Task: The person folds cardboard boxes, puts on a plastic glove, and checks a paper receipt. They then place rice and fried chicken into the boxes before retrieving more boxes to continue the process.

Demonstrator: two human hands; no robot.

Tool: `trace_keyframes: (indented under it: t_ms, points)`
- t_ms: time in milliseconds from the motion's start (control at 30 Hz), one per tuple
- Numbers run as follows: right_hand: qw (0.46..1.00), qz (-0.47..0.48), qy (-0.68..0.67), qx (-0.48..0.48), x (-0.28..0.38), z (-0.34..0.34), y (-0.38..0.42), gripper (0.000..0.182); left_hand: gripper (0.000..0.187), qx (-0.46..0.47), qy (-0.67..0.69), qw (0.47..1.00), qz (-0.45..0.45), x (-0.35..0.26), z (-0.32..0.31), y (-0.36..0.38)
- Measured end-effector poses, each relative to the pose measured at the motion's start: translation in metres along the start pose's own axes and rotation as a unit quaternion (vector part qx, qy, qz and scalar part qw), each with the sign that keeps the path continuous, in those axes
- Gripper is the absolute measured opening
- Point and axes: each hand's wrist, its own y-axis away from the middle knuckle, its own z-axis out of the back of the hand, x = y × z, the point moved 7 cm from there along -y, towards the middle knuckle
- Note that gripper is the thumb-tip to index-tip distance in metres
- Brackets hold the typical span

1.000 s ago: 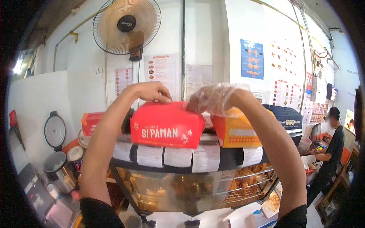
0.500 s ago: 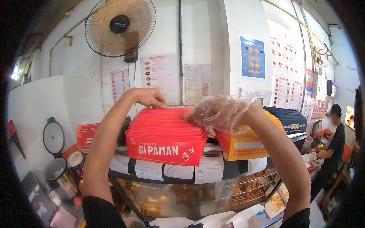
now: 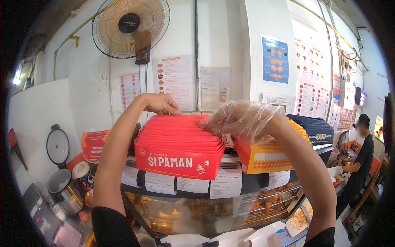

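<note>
A nested stack of red "SI PAMAN" cardboard food boxes (image 3: 177,158) rests on top of a glass display warmer (image 3: 197,214). My bare left hand (image 3: 162,104) reaches over the stack's back edge, its fingers curled down on the rearmost boxes; the fingertips are partly hidden. At the upper right corner of the same stack, my right hand (image 3: 242,117), in a loose clear plastic glove, has its fingers closed against the box edges. Below the right wrist stands a stack of yellow and red boxes (image 3: 273,161).
Dark blue boxes (image 3: 319,133) stand at the right, and more red boxes (image 3: 94,144) at the left. Paper slips (image 3: 225,183) hang along the warmer's front. Open white cartons (image 3: 230,238) lie below. A person (image 3: 362,152) works at the far right.
The view has shifted very slightly. Both hands stay at the red stack, the left at its back and the right at its right corner, with hardly any movement.
</note>
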Motion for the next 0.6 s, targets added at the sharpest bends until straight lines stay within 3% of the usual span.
trace_keyframes:
  t_ms: [100, 300, 367, 600]
  points:
    - [0.999, -0.020, 0.003, -0.032, -0.0044, 0.0011, -0.0042, 0.034, 0.029, 0.000, -0.004, 1.000, -0.002, 0.0018, 0.0013, -0.0021]
    - [0.999, 0.031, 0.005, -0.040, -0.0054, 0.0017, -0.0052, 0.033, 0.031, 0.007, 0.007, 1.000, 0.007, 0.0015, -0.0004, -0.0027]
    - [0.998, 0.000, 0.027, -0.048, -0.0051, 0.0018, -0.0054, 0.032, 0.031, -0.002, -0.035, 0.999, -0.029, -0.0033, 0.0011, -0.0042]
    - [0.998, -0.045, 0.009, -0.044, -0.0058, 0.0012, -0.0063, 0.029, 0.030, -0.028, -0.019, 0.999, -0.014, -0.0037, 0.0036, -0.0007]
